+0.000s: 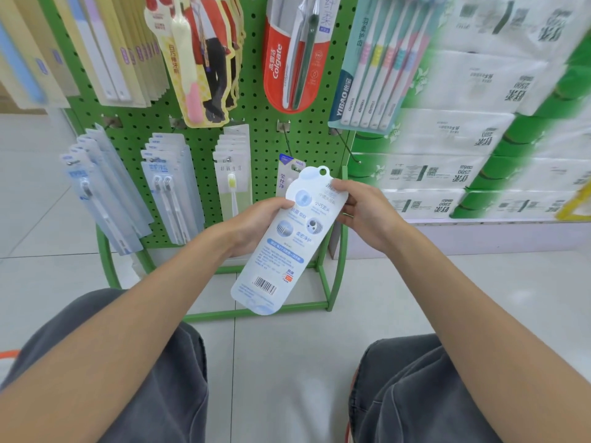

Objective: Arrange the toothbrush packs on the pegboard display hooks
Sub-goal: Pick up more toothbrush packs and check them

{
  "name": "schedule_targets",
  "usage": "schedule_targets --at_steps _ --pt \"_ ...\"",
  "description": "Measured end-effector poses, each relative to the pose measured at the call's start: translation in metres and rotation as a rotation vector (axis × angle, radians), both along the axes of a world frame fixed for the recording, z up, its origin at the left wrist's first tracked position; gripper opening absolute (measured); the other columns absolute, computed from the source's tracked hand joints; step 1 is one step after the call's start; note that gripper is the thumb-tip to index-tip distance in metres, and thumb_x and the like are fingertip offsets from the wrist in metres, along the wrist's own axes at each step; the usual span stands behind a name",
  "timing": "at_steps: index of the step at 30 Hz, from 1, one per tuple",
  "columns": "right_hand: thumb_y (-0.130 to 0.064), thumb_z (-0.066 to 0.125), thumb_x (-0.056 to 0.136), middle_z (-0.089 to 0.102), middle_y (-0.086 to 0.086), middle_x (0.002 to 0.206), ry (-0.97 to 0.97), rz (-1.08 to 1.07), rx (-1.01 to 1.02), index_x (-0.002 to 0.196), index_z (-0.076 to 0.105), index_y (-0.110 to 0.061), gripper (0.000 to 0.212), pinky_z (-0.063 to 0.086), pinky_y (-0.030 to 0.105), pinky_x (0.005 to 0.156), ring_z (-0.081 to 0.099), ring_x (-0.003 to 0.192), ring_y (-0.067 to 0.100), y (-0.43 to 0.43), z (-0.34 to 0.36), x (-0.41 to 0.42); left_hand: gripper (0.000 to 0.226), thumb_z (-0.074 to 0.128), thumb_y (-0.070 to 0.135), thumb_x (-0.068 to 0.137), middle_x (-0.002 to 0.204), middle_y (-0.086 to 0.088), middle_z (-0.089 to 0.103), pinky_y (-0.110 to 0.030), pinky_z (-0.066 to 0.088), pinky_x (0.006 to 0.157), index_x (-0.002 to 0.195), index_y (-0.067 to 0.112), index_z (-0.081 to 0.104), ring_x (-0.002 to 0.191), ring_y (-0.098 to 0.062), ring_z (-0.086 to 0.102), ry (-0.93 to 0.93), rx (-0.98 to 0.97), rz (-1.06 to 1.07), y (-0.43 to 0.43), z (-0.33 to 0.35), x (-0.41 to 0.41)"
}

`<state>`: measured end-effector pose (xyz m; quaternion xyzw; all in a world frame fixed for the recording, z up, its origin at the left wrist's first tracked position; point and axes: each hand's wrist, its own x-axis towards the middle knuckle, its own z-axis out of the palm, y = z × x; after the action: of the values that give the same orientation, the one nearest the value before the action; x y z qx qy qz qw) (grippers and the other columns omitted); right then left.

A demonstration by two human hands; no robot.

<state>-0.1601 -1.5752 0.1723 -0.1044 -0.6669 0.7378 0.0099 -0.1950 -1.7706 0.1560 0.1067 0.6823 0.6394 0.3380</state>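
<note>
I hold a long white-and-blue toothbrush pack (281,241) in front of the green pegboard (204,129), its printed back with a barcode facing me and its hang hole at the top. My left hand (259,225) grips its left edge from underneath. My right hand (361,212) pinches its upper right edge. Just behind the pack's top, a hook (289,145) carries one small pack (289,172). To the right, another hook (348,151) on the board's lower row is bare.
Several packs hang on the lower hooks at left (102,190), (169,187), (233,174), and bigger packs fill the upper row, among them a red Colgate pack (297,55). Stacked tissue bales (479,139) stand at right. The rack's green base frame (256,313) rests on the tiled floor.
</note>
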Motion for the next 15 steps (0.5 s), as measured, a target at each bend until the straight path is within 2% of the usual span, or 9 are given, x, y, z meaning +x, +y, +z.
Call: schedule_targets --at_steps 4,7,9,12,15 --pt "-0.026 0.058 0.097 0.072 0.001 0.09 0.003 -0.022 0.001 0.096 0.067 -0.014 0.015 0.051 0.026 0.075 0.064 0.083 0.016 -0.005 0.001 0.0 0.035 0.034 0.031 0.104 0.117 -0.013 0.07 -0.044 0.052 0.091 0.12 0.014 0.06 0.107 -0.029 0.067 -0.021 0.011 0.022 -0.001 -0.001 -0.002" --pt "-0.021 0.061 0.096 0.068 0.0 0.084 0.019 -0.202 0.131 0.09 0.066 -0.014 0.011 0.05 0.022 0.065 0.06 0.073 0.014 -0.006 -0.001 -0.002 0.036 0.033 0.028 0.105 0.121 -0.015 0.068 -0.044 0.052 0.09 0.127 0.011 0.056 0.112 -0.03 0.065 -0.085 0.038 0.039 -0.002 -0.002 -0.003" --pt "-0.019 0.062 0.094 0.064 0.001 0.088 0.03 -0.294 0.241 0.099 0.065 -0.011 0.009 0.05 0.021 0.063 0.057 0.072 0.012 -0.008 -0.004 -0.002 0.036 0.033 0.024 0.106 0.122 -0.016 0.068 -0.044 0.052 0.087 0.131 0.008 0.054 0.112 -0.029 0.065 -0.092 0.065 0.082 -0.001 -0.004 -0.005" --pt "-0.03 0.064 0.094 0.063 0.0 0.103 0.026 -0.166 0.295 0.118 0.058 -0.013 0.031 0.056 0.03 0.078 0.061 0.084 0.009 -0.017 -0.007 0.0 0.037 0.035 0.021 0.106 0.124 -0.016 0.066 -0.043 0.051 0.091 0.135 0.006 0.052 0.116 -0.029 0.063 -0.06 0.117 0.1 0.002 -0.007 -0.006" --pt "-0.039 0.066 0.091 0.061 -0.003 0.12 0.029 0.027 0.282 0.134 0.047 -0.019 0.05 0.054 0.039 0.092 0.062 0.096 0.004 -0.031 -0.01 0.004 0.037 0.044 0.014 0.103 0.134 -0.011 0.061 -0.043 0.046 0.103 0.139 0.014 0.051 0.126 -0.028 0.056 0.014 0.138 0.022 0.007 -0.011 -0.003"
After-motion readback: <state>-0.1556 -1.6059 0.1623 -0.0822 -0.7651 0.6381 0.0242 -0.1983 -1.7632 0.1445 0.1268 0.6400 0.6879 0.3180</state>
